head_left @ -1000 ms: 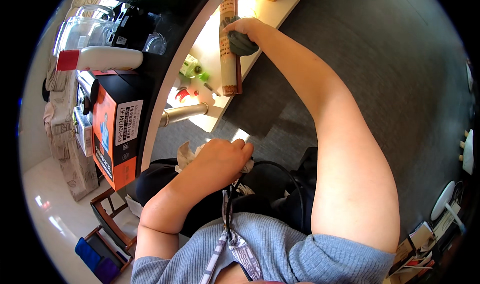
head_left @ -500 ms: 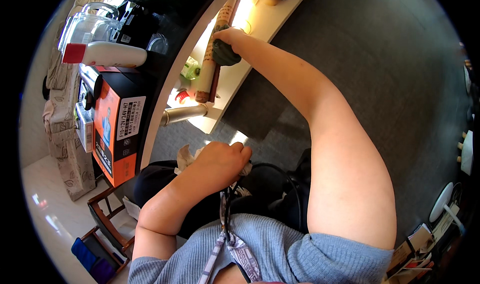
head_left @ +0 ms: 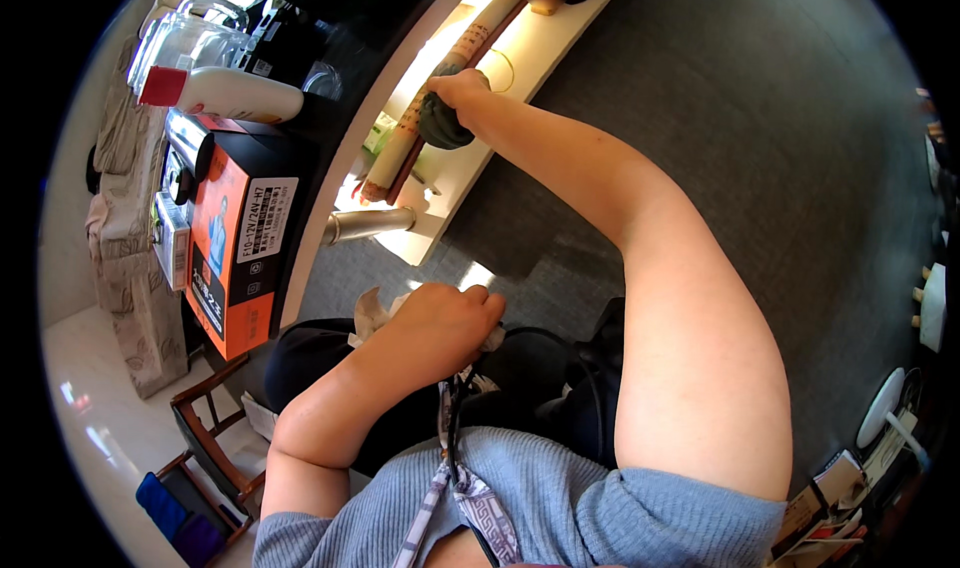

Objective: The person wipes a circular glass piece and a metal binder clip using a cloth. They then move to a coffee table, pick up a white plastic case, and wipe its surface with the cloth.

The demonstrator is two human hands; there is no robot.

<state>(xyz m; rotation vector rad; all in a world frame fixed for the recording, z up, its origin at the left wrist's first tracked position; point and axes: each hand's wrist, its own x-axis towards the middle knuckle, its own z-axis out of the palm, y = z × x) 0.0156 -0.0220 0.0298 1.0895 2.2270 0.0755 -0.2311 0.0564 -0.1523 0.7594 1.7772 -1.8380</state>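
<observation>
My right hand (head_left: 462,93) reaches to a low lit shelf, closed on a bunched dark green cloth (head_left: 445,123). The cloth lies against a long rolled scroll (head_left: 408,133) with a pale, written surface, and hides part of it. A thin reddish-brown rod (head_left: 402,180) runs along the scroll's side. Close to my lap, my left hand (head_left: 445,323) is closed around a crumpled whitish cloth or tissue (head_left: 370,316); its ends stick out on both sides of the fist.
Above the shelf (head_left: 455,183), a dark top holds an orange-black box (head_left: 235,258), a red-capped white bottle (head_left: 230,95) and a clear jug (head_left: 205,38). A metal leg (head_left: 370,225) supports the shelf. A black cable (head_left: 560,340) loops before my lap. Wooden chairs (head_left: 215,428) stand left.
The scroll has turned on the shelf: its near end is further left, its far end further right. My right hand with the green cloth has come slightly nearer. My left hand is still.
</observation>
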